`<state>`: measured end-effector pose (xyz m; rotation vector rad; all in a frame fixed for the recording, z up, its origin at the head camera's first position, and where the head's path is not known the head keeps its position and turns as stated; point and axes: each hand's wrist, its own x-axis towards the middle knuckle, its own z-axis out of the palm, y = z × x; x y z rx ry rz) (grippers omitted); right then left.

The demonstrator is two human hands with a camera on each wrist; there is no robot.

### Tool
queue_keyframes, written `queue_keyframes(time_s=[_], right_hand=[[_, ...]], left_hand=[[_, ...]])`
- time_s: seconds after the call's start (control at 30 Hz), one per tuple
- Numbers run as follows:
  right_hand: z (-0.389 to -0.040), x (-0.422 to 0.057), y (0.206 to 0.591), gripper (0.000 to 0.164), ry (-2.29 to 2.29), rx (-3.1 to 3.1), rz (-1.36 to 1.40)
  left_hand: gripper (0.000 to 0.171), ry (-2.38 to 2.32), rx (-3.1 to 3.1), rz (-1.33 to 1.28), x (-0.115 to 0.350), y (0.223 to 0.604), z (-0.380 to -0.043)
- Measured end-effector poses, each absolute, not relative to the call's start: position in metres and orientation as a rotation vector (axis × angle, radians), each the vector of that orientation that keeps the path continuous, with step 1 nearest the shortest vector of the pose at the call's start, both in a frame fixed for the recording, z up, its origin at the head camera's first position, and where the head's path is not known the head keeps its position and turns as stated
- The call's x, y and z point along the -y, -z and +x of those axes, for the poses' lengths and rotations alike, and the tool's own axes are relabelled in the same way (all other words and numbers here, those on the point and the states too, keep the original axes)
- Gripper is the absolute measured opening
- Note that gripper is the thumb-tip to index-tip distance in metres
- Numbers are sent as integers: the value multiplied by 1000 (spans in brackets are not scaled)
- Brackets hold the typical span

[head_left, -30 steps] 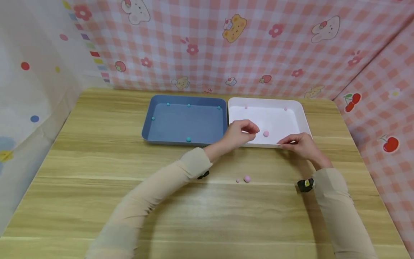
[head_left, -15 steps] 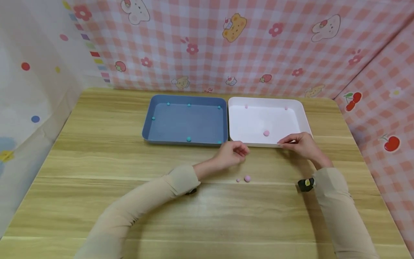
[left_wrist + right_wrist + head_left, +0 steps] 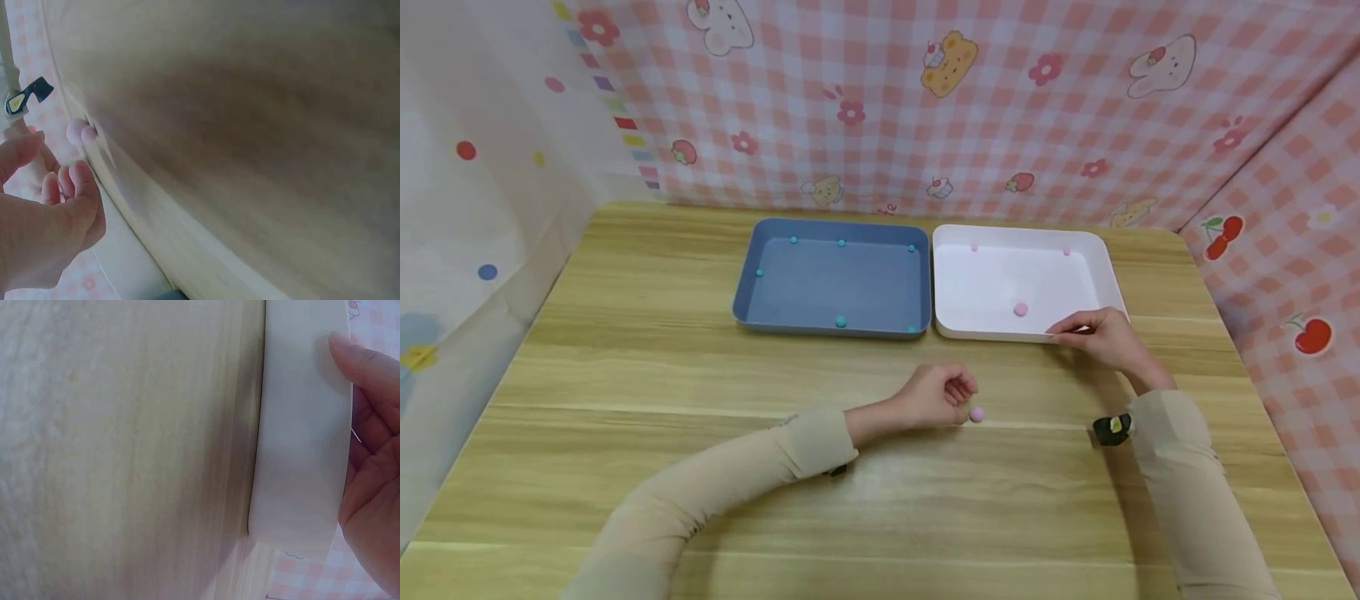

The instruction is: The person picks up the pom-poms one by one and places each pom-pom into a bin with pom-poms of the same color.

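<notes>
My left hand [image 3: 934,397] hovers low over the table with loosely bent fingers and holds nothing. Right by its fingertips lies a larger pink ball [image 3: 977,414]; a smaller pink ball [image 3: 89,134] beside it shows in the left wrist view, hidden behind the hand in the head view. Thumb and fingers stand apart there. My right hand [image 3: 1097,335] pinches the front wall of the white tray [image 3: 300,437], thumb outside and fingers inside. Three pink balls lie in that tray, one [image 3: 1021,309] bigger and nearer the front.
A blue-grey tray [image 3: 831,331] stands close against the white tray's left side, with several teal balls, one [image 3: 841,322] larger, along its edges. Both trays sit toward the back of the wooden table [image 3: 880,517]. A checked pink cloth [image 3: 880,100] hangs behind.
My left hand has come back from over the white tray toward me, down to the pink balls on the table. The right hand keeps its grip on the tray's front edge.
</notes>
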<state>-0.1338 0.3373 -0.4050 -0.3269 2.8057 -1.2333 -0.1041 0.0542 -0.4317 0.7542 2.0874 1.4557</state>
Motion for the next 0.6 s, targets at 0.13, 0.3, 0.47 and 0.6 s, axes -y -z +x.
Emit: queue_keyframes(time_s=[0.13, 0.3, 0.47, 0.6], right_hand=[[-128, -328, 391, 6, 1229, -2809, -333], [-132, -335, 401, 7, 1231, -2814, -345], [-141, -349, 421, 8, 1224, -2820, -368], [-142, -351, 424, 7, 1247, -2821, -371]], left_hand=[[25, -1387, -2146, 755, -57, 433, -102], [23, -1320, -2232, 802, -59, 437, -100], [24, -1260, -2285, 871, -60, 440, -98], [26, -1235, -2314, 914, -61, 441, -98]])
